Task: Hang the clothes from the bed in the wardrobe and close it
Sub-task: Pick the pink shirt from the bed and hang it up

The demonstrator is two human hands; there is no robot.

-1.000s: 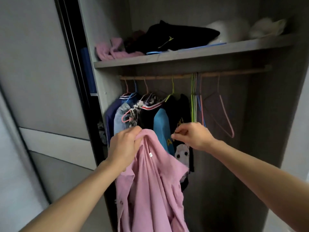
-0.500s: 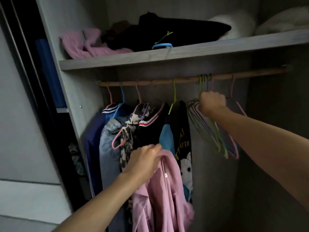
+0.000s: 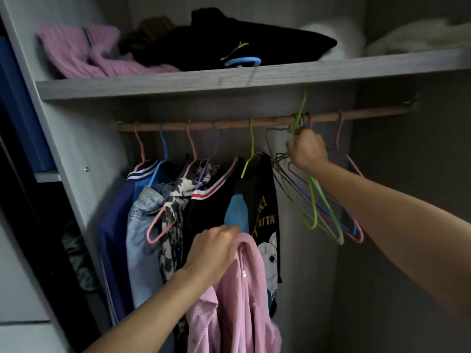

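Fingers of L hand (image 3: 214, 253) clamp pink shirt (image 3: 239, 301) collar; R hand (image 3: 307, 151) fingers grip green hanger (image 3: 313, 200), rod (image 3: 229, 124) just above them.

- A single wide-angle view, worn on the person's head.
- It faces forward into the open wardrobe (image 3: 76, 149), with the rail (image 3: 229, 123) across the middle of the frame and the shelf (image 3: 178, 82) near the top.
- It sits close in: both forearms (image 3: 142, 319) reach in from the bottom and right edges.
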